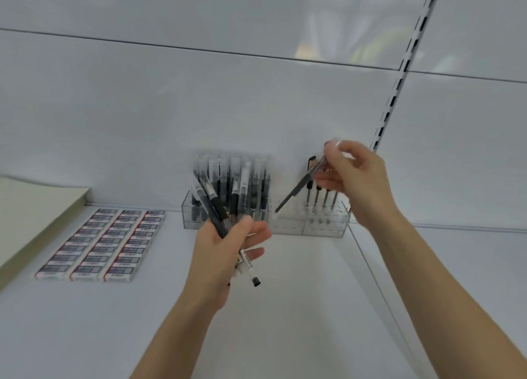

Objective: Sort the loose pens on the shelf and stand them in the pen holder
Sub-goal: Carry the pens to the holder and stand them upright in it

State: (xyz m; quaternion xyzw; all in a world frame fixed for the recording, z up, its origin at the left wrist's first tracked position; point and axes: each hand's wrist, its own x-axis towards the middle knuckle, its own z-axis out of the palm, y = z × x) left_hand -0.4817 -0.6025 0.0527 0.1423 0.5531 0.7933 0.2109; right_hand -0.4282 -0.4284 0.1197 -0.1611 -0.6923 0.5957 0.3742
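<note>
Your left hand gripped a bunch of pens; right hand, 2 o'clock, pinched a single pen, tip at the pen holder.

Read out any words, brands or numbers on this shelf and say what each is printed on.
No text is legible.
Rows of small boxes: printed labels, too blurred to read.
White label on a pen in the left hand: too small and blurred.
Standing pens in the pen holder: no readable marks.
</note>
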